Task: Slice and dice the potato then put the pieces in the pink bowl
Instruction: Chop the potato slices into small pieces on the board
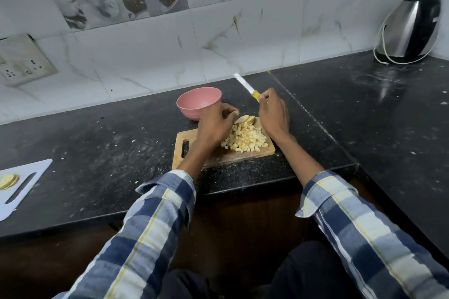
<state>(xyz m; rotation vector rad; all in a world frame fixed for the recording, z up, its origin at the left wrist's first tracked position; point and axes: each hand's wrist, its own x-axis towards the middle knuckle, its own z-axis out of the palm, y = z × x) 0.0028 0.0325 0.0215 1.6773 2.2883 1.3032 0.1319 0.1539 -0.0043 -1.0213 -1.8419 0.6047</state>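
Observation:
A heap of diced potato (245, 139) lies on the wooden cutting board (192, 160), with a few uncut potato slices (245, 119) at its far end. My right hand (273, 115) grips a knife (244, 84) by its yellow handle, the white blade raised and pointing away to the left, above the counter. My left hand (215, 121) hovers over the board's left part with fingers curled, next to the slices; whether it pinches a piece is hidden. The pink bowl (199, 102) stands just behind the board, and its inside looks bare.
The black speckled counter (97, 148) runs left and wraps around to the right. A white cutting board (21, 189) with potato slices (8, 181) lies at the left edge. A steel kettle (410, 29) with cord sits in the far right corner. A wall socket (21, 60) is on the left.

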